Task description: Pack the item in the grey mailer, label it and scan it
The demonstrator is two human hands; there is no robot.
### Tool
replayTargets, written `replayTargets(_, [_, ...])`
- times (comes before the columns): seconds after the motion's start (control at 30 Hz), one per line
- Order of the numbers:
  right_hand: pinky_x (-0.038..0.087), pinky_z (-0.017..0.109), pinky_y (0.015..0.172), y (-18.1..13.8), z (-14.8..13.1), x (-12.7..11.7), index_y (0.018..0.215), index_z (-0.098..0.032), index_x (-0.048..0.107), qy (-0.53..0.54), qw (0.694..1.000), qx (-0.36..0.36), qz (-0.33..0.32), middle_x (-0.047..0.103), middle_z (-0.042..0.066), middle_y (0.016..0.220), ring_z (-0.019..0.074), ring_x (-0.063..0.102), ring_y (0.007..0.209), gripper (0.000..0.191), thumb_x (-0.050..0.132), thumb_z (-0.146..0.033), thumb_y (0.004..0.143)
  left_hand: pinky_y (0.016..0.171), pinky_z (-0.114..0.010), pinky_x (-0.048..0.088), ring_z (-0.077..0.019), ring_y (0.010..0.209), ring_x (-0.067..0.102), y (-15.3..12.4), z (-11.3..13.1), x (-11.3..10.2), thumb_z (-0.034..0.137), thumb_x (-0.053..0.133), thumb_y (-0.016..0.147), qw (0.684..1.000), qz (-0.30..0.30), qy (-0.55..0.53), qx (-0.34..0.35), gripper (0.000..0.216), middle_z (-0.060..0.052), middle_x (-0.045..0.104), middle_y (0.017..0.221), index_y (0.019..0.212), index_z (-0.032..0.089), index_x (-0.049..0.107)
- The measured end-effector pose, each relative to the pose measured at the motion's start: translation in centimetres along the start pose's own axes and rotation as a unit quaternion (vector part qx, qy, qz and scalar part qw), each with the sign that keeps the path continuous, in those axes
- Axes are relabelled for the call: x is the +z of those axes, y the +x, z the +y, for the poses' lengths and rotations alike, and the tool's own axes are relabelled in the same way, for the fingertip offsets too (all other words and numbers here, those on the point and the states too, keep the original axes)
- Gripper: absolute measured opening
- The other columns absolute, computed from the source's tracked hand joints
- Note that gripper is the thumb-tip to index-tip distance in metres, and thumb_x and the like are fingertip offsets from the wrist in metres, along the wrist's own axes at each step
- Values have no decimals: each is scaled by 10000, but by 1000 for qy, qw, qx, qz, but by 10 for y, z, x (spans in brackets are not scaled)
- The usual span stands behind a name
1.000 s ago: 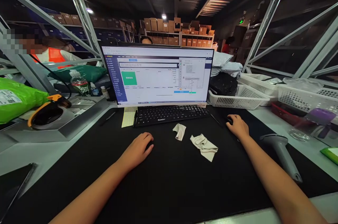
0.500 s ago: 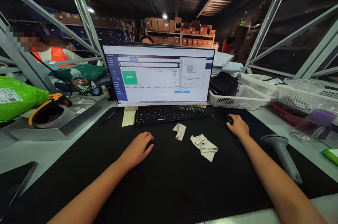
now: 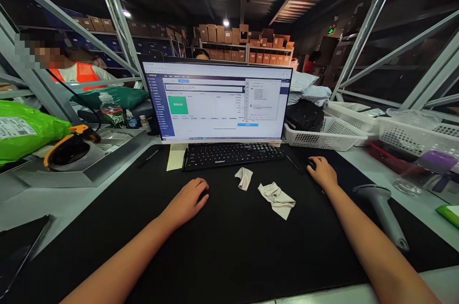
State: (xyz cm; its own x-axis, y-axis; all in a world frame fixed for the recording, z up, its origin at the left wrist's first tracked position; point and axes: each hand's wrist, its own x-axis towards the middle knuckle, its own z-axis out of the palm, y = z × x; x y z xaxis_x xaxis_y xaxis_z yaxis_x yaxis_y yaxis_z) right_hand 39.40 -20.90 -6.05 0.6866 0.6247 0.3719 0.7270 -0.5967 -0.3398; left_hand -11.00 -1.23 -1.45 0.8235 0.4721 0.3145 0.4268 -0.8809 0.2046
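My left hand point(image 3: 188, 200) lies on the black desk mat point(image 3: 229, 256), palm down. Its fingers bend loosely and the thumb is held apart, with nothing visible in it. At the right, my right hand point(image 3: 323, 172) is curled over a black computer mouse point(image 3: 311, 164), whose dark front end shows past the fingers. Between the hands are a small pale cloth point(image 3: 244, 179) and a larger crumpled cloth point(image 3: 278, 200) with zigzag edges. Beyond them a black keyboard point(image 3: 233, 155) sits under a lit monitor point(image 3: 215, 103).
A grey barcode scanner point(image 3: 385, 215) lies beside my right forearm. White plastic baskets point(image 3: 322, 139) stand at the right. On the left are a grey tray point(image 3: 96, 170) holding a tape dispenser point(image 3: 70, 151), a green parcel point(image 3: 28, 127) and a bottle point(image 3: 112, 112). A person in an orange vest point(image 3: 86, 74) is behind.
The view has shifted very slightly, so background things sit a little further right. Both hands keep their places, the right one still on the mouse.
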Motion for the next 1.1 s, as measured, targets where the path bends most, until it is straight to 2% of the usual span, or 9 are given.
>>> replayTargets(0.27, [491, 433, 989, -1, -2, -4, 1378, -177, 608, -33, 999, -17, 8, 565, 151, 1406, 311, 608, 1206, 494, 561, -377, 929, 1018, -485, 517, -275, 1104, 609, -1, 4, -3, 302, 494, 988, 1000, -5, 7, -6, 154, -91, 610, 1168, 1073, 214, 587])
replayTargets(0.4, [425, 468, 1100, -3, -35, -20, 1283, -144, 663, -15, 996, -72, 43, 555, 187, 1424, 345, 502, 1348, 422, 576, -355, 928, 1017, -470, 529, -268, 1102, 618, -2, 5, -3, 294, 506, 984, 1000, 0, 4, -8, 146, -88, 616, 1168, 1070, 216, 594])
replayTargets(0.5, [495, 396, 1009, -19, -82, -31, 1325, -180, 648, 115, 979, -129, -108, 613, 156, 1360, 265, 630, 1160, 444, 544, -413, 962, 1028, -467, 534, -270, 1131, 622, -2, 5, -3, 274, 514, 974, 1000, 16, 12, -11, 153, -101, 609, 1208, 1081, 210, 602])
replayTargets(0.6, [496, 410, 1004, -44, -120, -33, 1420, -222, 600, 161, 927, -226, -251, 637, 136, 1333, 280, 624, 1163, 660, 755, -419, 809, 1065, -487, 521, -296, 1197, 612, 1, 6, -4, 250, 536, 955, 997, 52, 55, -31, 195, -138, 594, 1289, 1123, 190, 616])
replayTargets(0.77, [529, 370, 841, -61, -141, -33, 1091, -223, 746, 224, 896, -254, -287, 717, 52, 1010, 201, 641, 852, 298, 649, -197, 811, 1125, -514, 475, -363, 1336, 547, 22, 17, -7, 209, 612, 916, 982, 61, 158, -87, 357, -220, 548, 1431, 1263, 129, 614])
replayTargets(0.83, [537, 360, 798, -58, -149, -37, 1181, -220, 718, 271, 895, -238, -261, 716, 57, 1078, 178, 622, 796, 381, 653, -198, 807, 1146, -516, 453, -378, 1379, 512, 38, 25, -8, 208, 654, 893, 977, 49, 180, -100, 442, -241, 514, 1486, 1321, 114, 591])
replayTargets(0.97, [543, 373, 926, -57, -190, -48, 1500, -259, 521, 294, 848, -326, -296, 526, 123, 1504, 214, 643, 1065, 827, 738, -150, 709, 1159, -515, 431, -381, 1399, 497, 74, 32, -5, 200, 673, 888, 974, 48, 194, -103, 498, -257, 483, 1528, 1364, 102, 566])
replayTargets(1.03, [498, 393, 1041, -59, -215, -51, 1478, -272, 558, 249, 820, -388, -339, 484, 117, 1555, 253, 599, 1236, 808, 714, -114, 701, 1162, -518, 425, -385, 1397, 500, 89, 29, 1, 197, 651, 907, 972, 69, 195, -110, 468, -265, 487, 1523, 1355, 93, 568])
replayTargets(1.1, [500, 392, 1041, -59, -236, -51, 1361, -269, 662, 214, 807, -414, -364, 583, 100, 1460, 262, 617, 1223, 650, 681, -123, 728, 1161, -526, 424, -387, 1387, 510, 96, 20, 8, 212, 613, 935, 970, 104, 187, -116, 416, -267, 500, 1508, 1332, 94, 576])
